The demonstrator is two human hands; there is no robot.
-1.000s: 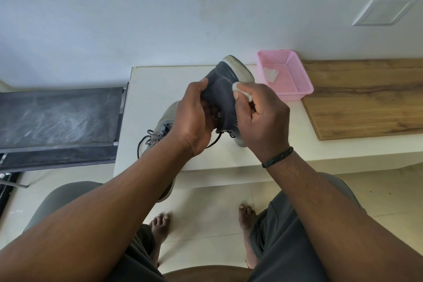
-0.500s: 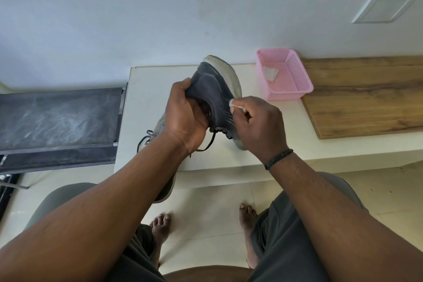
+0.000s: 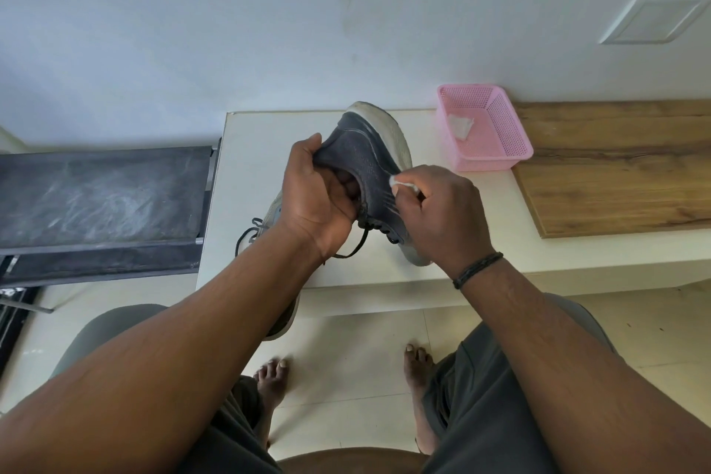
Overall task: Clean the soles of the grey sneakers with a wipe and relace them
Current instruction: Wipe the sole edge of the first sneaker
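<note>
Holding: the left hand grips a dark grey sneaker at its collar, thumb outside at the heel and fingers curled into the opening; the sneaker is lifted off the bench, lying on its side with the heel farthest from the person.
Wiping hand: the right hand pinches a small white wipe between thumb and fingers, pressed against the sneaker's side just below the pale sole edge.
Wrist: a dark braided band circles the right wrist.
Laces: a dark lace hangs in a loop under the held sneaker, between the two hands.
Second sneaker: a lighter grey sneaker lies on the bench behind the left forearm, mostly hidden, its laces loose beside it and its far end sticking past the bench's near edge.
Bench: a white bench carries everything; beyond the held sneaker, to its right, stands a pink mesh basket with a crumpled white piece inside.
Right of the basket: a wooden board lies on the bench.
Left of the bench: a dark dusty platform.
Below: bare feet on a tiled floor.
</note>
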